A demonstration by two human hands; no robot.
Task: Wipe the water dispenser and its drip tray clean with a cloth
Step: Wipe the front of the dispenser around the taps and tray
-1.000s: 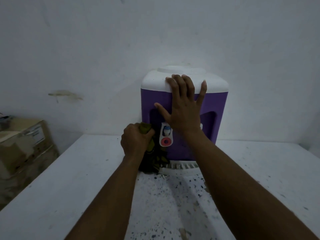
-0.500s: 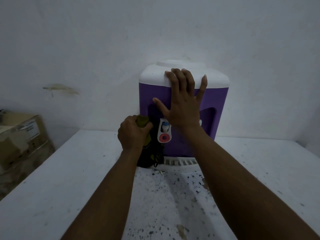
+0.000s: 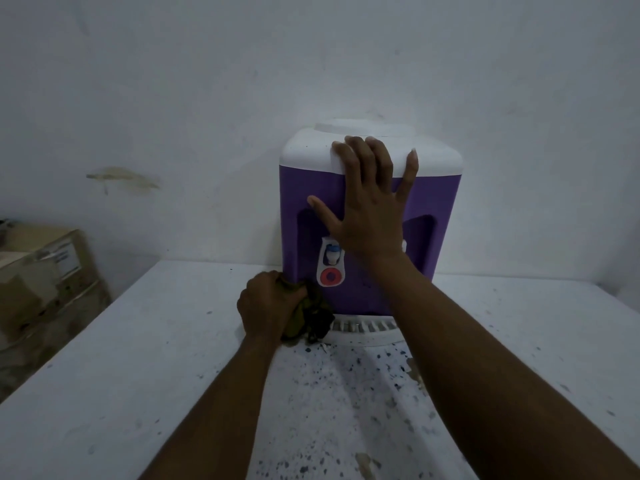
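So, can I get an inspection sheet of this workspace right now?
Surface: white table, dark speckles near the front.
Job's things: purple water dispenser upright by the wall; white drip tray at its base; dark green cloth at the dispenser's lower left corner.
Clutter: nothing seen.
Hands: left hand grips the cloth; right hand lies flat on the dispenser's front, fingertips on its white top.
Cables: nothing seen.
Surroundings: white wall with a brownish stain; cardboard boxes at left.
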